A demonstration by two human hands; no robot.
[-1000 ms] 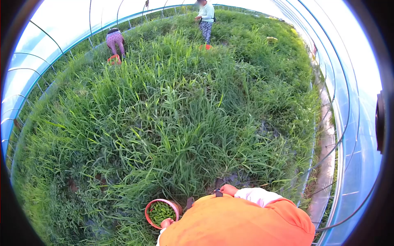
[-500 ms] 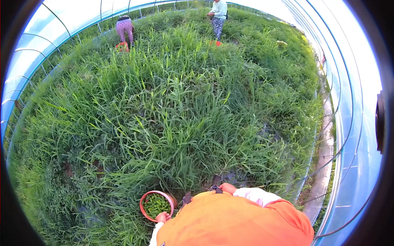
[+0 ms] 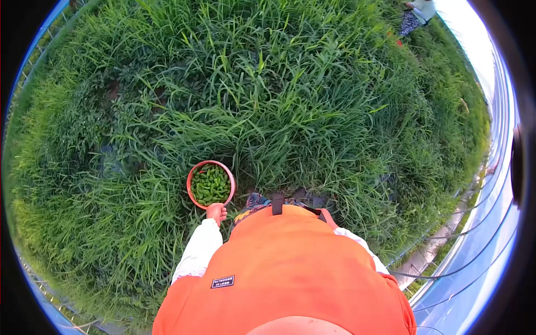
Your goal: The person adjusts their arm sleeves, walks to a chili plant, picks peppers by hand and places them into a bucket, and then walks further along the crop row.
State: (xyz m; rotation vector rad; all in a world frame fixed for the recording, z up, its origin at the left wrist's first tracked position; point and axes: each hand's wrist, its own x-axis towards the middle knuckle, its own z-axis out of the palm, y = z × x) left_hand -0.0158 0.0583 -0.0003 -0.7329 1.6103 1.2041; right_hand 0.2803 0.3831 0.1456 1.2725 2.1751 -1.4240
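Observation:
A round pink-red bucket [image 3: 233,188] stands low among the grass, left of my legs. It is filled with long green peppers [image 3: 209,183], with a bit of red among them. My left hand [image 3: 216,213] has its fingers closed on the bucket's near rim. Beside my right hip, next to a dark strap, is my right hand [image 3: 328,218]; my orange top hides most of it, so its fingers do not show.
Tall grass and leafy plants [image 3: 251,106] surround me on all sides. Another person [image 3: 416,15] stands at the far upper right, near something red in the grass. Plastic sheeting on hoops [image 3: 480,268] and a pale ground strip [image 3: 430,248] border the right side.
My view has tilted downward and turned left. The bucket now appears higher in view, with my left hand still at its rim. One of the two distant people has left the view.

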